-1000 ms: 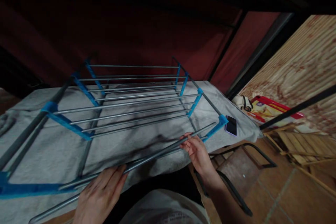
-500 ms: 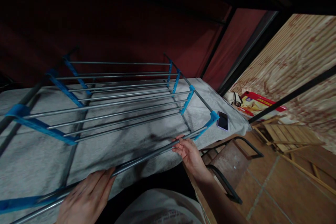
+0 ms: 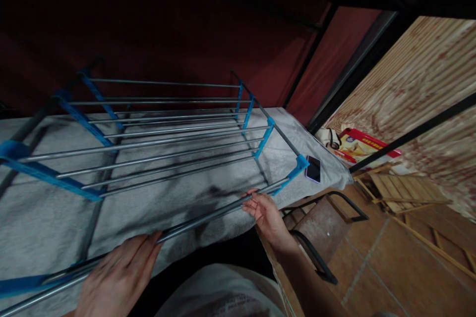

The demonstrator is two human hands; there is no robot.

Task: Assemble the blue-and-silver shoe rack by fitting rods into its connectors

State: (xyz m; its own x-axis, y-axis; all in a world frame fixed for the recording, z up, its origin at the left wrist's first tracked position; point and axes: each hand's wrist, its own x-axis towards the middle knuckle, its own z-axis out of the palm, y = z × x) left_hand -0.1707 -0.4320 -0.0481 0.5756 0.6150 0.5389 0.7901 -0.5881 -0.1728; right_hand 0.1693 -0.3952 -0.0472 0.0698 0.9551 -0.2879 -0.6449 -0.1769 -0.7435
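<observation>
A rack of grey metal tubes and blue plastic side brackets, which looks like a shoe rack, lies across the grey blanket. My left hand is closed over the metal tubes along the near edge, palm down. Farther right, the fingers of my right hand pinch the same tubes close to the near right blue bracket. At lower left, another blue bracket holds the tubes' other end. Parts of the tubes under my left hand are hidden.
A phone lies on the blanket right of the rack. Beyond stand a red and yellow box and a folded wooden chair. A metal-armed chair stands at the near right. Dark red fabric hangs behind.
The view has shifted slightly, so the rack's left side appears a little farther left and higher. Both hands keep their hold on the near tubes.
</observation>
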